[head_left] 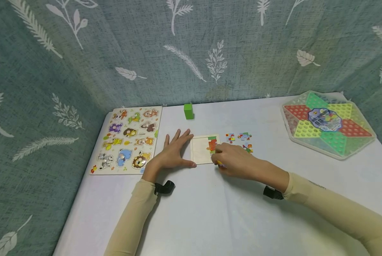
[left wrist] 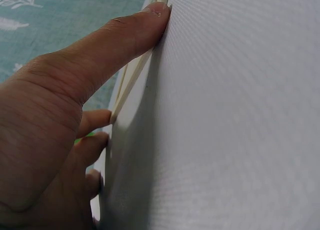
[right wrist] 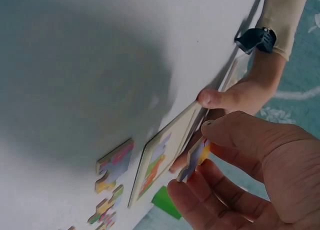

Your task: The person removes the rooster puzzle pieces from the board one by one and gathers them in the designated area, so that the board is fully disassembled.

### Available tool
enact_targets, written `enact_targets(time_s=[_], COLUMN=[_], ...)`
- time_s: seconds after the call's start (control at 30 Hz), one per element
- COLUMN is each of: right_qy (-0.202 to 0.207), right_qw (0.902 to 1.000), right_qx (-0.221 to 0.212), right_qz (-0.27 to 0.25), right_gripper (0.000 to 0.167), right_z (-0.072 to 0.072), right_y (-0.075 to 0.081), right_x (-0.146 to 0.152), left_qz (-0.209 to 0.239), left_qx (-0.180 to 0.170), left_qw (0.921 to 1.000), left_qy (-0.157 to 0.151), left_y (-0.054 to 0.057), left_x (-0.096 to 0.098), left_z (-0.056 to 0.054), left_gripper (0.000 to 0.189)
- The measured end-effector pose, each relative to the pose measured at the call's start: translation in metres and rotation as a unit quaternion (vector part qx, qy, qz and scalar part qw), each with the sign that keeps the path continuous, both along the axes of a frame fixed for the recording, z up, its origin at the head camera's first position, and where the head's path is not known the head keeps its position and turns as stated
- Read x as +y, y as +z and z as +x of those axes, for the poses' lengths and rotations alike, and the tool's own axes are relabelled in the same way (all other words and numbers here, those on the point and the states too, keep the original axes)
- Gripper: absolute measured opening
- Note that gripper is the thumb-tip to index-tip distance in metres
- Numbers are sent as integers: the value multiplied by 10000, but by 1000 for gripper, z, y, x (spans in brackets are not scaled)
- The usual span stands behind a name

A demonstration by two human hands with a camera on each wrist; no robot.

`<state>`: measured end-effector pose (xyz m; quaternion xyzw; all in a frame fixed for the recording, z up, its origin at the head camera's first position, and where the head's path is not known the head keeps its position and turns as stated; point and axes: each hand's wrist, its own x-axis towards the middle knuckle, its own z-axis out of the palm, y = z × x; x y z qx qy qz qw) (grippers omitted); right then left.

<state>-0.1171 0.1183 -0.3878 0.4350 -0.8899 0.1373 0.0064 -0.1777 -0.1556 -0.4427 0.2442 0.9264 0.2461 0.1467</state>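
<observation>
A small wooden puzzle tray (head_left: pixel 199 151) lies on the white table, with joined picture pieces (head_left: pixel 211 144) along its right side. My left hand (head_left: pixel 171 154) spreads at the tray's left edge, its thumb at the near corner and a fingertip at the far one. Over the tray's near right corner, my right hand (head_left: pixel 237 161) pinches a purple and yellow jigsaw piece (right wrist: pixel 192 159) between thumb and fingers. The piece is tilted in the right wrist view. Several loose jigsaw pieces (head_left: pixel 230 137) lie right of the tray, partly hidden by the right hand.
At the left lies an animal peg puzzle board (head_left: pixel 127 153). A green block (head_left: pixel 188 111) stands behind the tray. To the right is a six-sided game board (head_left: pixel 326 124) in a clear case. Patterned fabric (head_left: pixel 178 53) hangs along the table's back and sides.
</observation>
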Motion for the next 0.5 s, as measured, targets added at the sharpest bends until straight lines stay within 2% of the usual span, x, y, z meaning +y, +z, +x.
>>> enact_targets(time_s=[0.23, 0.5], right_qy=[-1, -246], right_qw=[9997, 9991], right_qx=[59, 129], right_qz=[-237, -310], right_gripper=[15, 16], right_z=[5, 7], right_y=[-2, -7], right_x=[14, 31], left_qz=[29, -4], left_qx=[52, 24], left_qw=[10000, 10000], left_qy=[16, 0], left_y=[0, -1], left_x=[0, 0], left_z=[-2, -1], left_gripper=[114, 114])
